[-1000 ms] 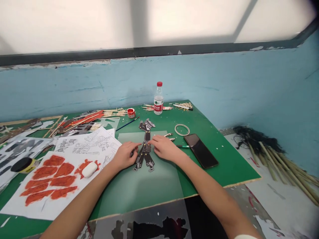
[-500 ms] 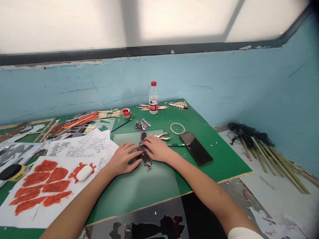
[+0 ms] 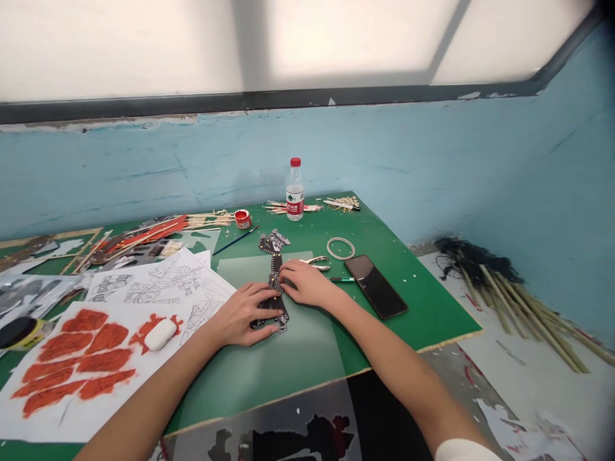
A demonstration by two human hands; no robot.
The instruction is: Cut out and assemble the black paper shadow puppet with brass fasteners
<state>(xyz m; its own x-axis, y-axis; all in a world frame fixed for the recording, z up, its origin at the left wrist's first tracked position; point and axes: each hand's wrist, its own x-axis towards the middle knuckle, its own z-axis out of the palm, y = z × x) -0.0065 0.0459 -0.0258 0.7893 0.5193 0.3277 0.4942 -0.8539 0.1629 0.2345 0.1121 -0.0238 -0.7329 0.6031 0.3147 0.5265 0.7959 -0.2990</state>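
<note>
A black cut-out figure (image 3: 276,262) with fine white patterning and small yellow dots lies flat on a translucent sheet (image 3: 250,378) over the green table. My left hand (image 3: 247,315) rests on its lower part, fingers stretched and apart across the leg pieces. At the figure's right edge, my right hand (image 3: 305,282) touches the middle section with bent fingertips; its thumb side is partly hidden. Just beyond the right hand lie metal-handled pliers (image 3: 319,263) and a green pen (image 3: 342,279), both partly covered.
A phone (image 3: 376,286) and a tape ring (image 3: 341,248) lie to the right. Farther back stand a water bottle (image 3: 295,192) and a red paint jar (image 3: 243,219), near a brush (image 3: 236,239). Printed drawings and a red-painted paper (image 3: 72,416) with a white eraser-like block (image 3: 161,334) cover the left.
My left hand has shifted slightly right and down, onto the figure's lower pieces. Those leg pieces now spread wider to the left. My right hand has moved slightly right.
</note>
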